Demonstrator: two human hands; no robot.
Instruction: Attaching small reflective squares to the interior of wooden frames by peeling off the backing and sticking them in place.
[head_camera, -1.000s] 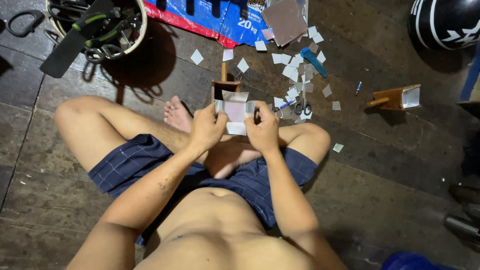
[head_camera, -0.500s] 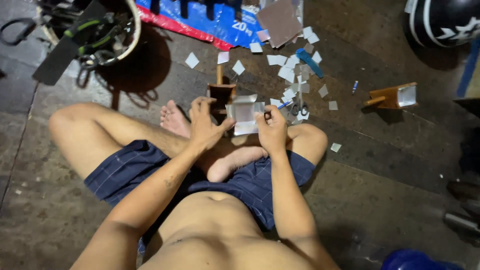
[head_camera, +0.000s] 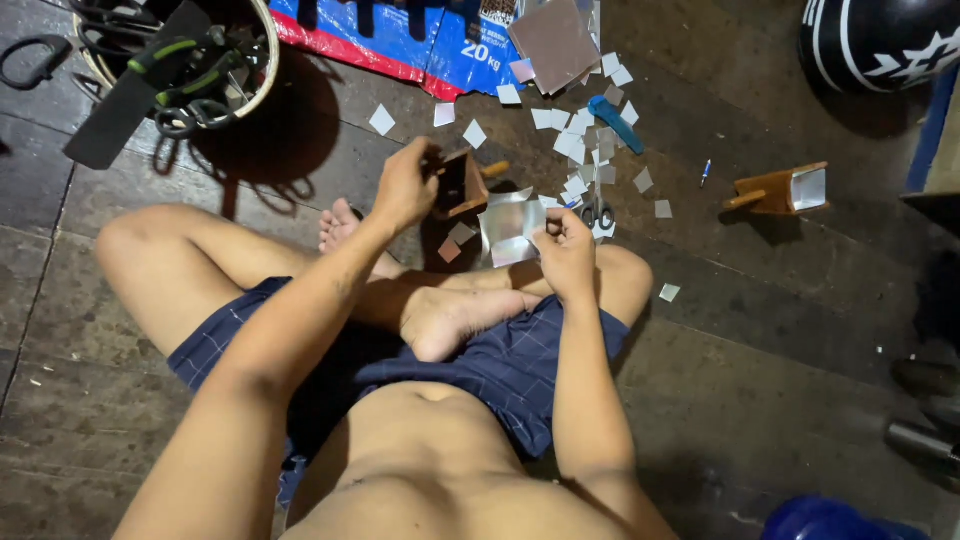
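The left hand (head_camera: 405, 188) grips a small wooden mould (head_camera: 462, 183) from its left side, fingers closed around the block, which is raised above the floor (head_camera: 760, 330) with its peg handle pointing right. The right hand (head_camera: 565, 250) pinches the right edge of a folded silver foil sheet (head_camera: 508, 228) between thumb and fingers; the sheet sits just left of those fingers and below the mould. Cut foil squares (head_camera: 585, 125) and scissors (head_camera: 597, 212) lie on the floor beyond. A second wooden mould (head_camera: 785, 190) rests well apart to the right.
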